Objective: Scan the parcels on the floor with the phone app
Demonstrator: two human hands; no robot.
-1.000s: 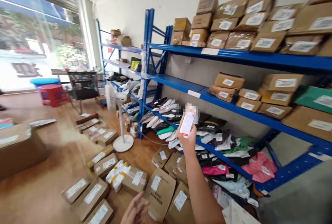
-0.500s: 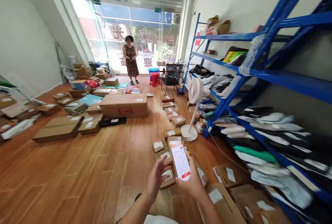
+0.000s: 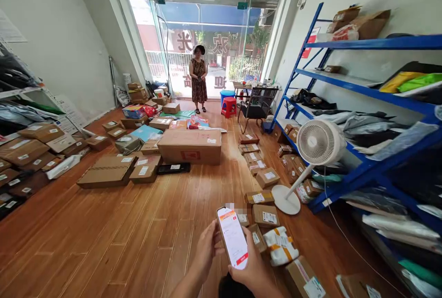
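Holding phone (image 3: 233, 239), mirrored 欢迎光临 lettering (image 3: 220, 43)

Bare-Armed, With a Touch of Black

The left grip (image 3: 206, 243) is a bare human hand with slim fingers (image 3: 210, 231), and the left forearm (image 3: 189, 280) is uncovered as far as it shows. The right grip (image 3: 251, 261) is equally bare, as is the right forearm (image 3: 265, 286). Low between them sits a rounded black shape (image 3: 226, 288), clothing or shoe; which is unclear.
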